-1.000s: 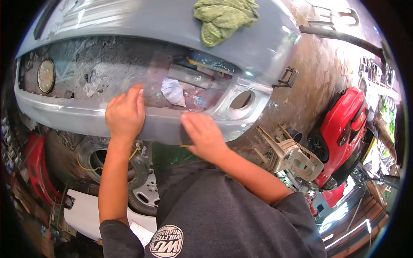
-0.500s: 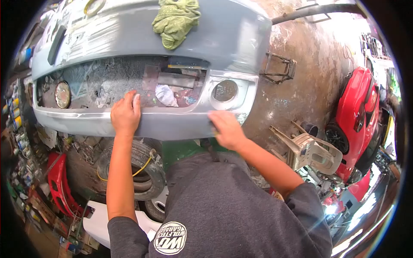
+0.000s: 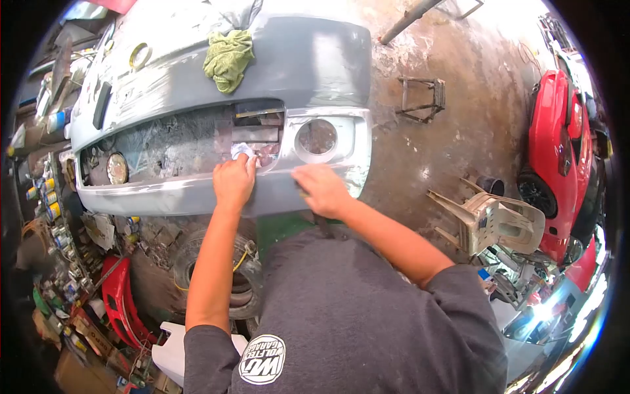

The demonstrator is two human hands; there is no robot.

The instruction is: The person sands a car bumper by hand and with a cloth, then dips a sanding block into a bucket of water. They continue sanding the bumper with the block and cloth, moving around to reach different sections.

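A grey primed car bumper (image 3: 197, 197) lies across the view in front of me, with a long opening and a round lamp hole. My left hand (image 3: 233, 180) is wrapped over the strip below the opening, thumb up and fingers going over its edge. Against the lower face of the bumper, beneath the round hole, rests my right hand (image 3: 323, 190) with its fingers bent together. Whatever lies under those fingers is too small and blurred to name. On top of the bumper are a crumpled green cloth (image 3: 228, 60), a dark sanding block (image 3: 102, 105) and a roll of tape (image 3: 140, 56).
A metal stand (image 3: 423, 98) and a tipped plastic chair (image 3: 489, 220) are on the floor to the right, near a red car (image 3: 554, 164). Tires (image 3: 246, 295) lie below the bumper. Shelves of cans (image 3: 56, 203) and a red panel (image 3: 121, 305) line the left.
My left hand has shifted right along the bumper's lower strip. My right hand stays near the round hole, a little further left on the face. The camera view has swung slightly.
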